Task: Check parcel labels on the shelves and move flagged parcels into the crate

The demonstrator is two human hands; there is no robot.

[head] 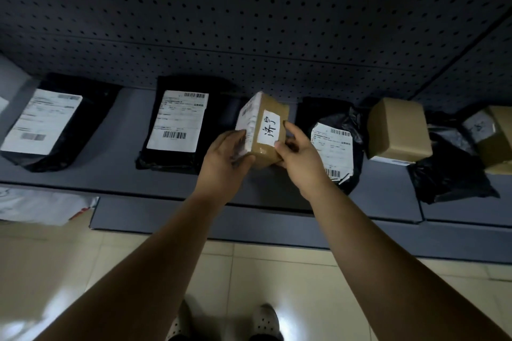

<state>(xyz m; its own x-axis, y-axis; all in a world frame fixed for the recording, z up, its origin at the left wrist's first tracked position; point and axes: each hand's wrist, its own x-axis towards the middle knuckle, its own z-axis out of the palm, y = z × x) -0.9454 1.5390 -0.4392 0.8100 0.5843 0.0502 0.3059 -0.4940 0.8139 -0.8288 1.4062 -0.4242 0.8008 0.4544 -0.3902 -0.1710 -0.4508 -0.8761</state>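
Both hands gripped a small cardboard box (263, 130) tilted above the shelf (116, 174): left hand (225, 155) wrapped round its labelled end, right hand (297, 155) pinching the handwritten sticker (270, 126) side, between black mailer bags (177, 124).

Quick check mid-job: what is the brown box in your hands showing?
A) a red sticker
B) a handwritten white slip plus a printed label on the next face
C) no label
B: the brown box, gripped by the left hand and right hand, bears a handwritten slip beside a printed label.
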